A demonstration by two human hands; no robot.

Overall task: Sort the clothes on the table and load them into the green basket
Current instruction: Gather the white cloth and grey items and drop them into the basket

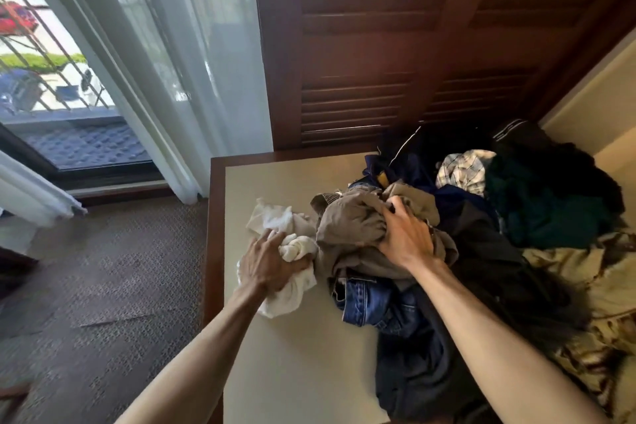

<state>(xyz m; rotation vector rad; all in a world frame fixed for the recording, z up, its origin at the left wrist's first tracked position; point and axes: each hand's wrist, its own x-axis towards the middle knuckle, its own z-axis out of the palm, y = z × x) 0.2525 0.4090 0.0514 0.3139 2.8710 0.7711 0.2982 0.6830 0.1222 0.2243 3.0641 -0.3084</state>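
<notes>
A heap of clothes covers the right half of the table [292,354]. My left hand [266,262] is closed on a crumpled white cloth [292,289] at the heap's left edge. My right hand [406,234] grips a khaki-grey garment [351,220] on top of the heap. Blue jeans [371,303] lie under the khaki piece. Behind are a navy garment [406,158], a checked shirt [463,170], a dark green garment [543,210] and black clothes [488,262]. The green basket is out of view.
The table has a cream top with a dark wood rim [213,234]. A louvred wooden door [378,62] stands behind it. White curtains [179,62] and a glass door are at left. Patterned carpet [103,286] lies left of the table. A floral cream fabric [592,320] lies at right.
</notes>
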